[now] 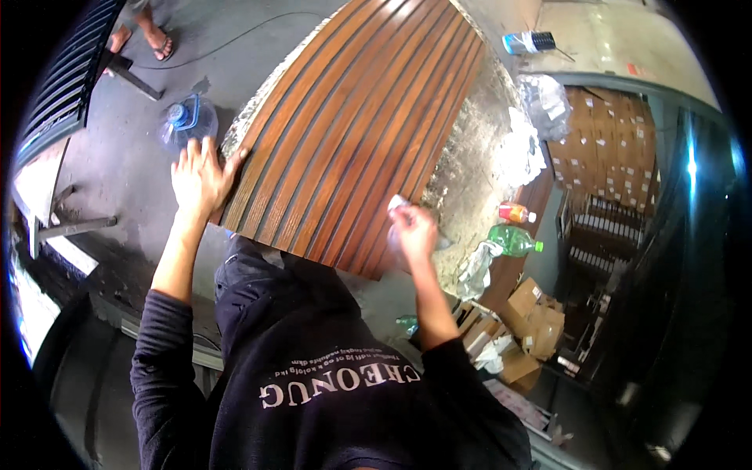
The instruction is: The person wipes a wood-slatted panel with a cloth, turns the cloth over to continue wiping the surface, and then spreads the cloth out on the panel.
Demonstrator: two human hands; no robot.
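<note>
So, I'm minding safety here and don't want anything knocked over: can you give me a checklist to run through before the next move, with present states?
1. Left hand at the left edge of the slatted panel: ok, fingers spread.
2. Right hand gripping its small pale item: ok; what the item is, cannot tell.
3. Panel top free of bottles: ok, the green bottle and orange bottle are off to its right.
4. Left fingertips apart from the clear jug: cannot tell, they overlap it in this view.
5. Worktable wiped clean beside the panel: not ok, its surface is blotched.
</note>
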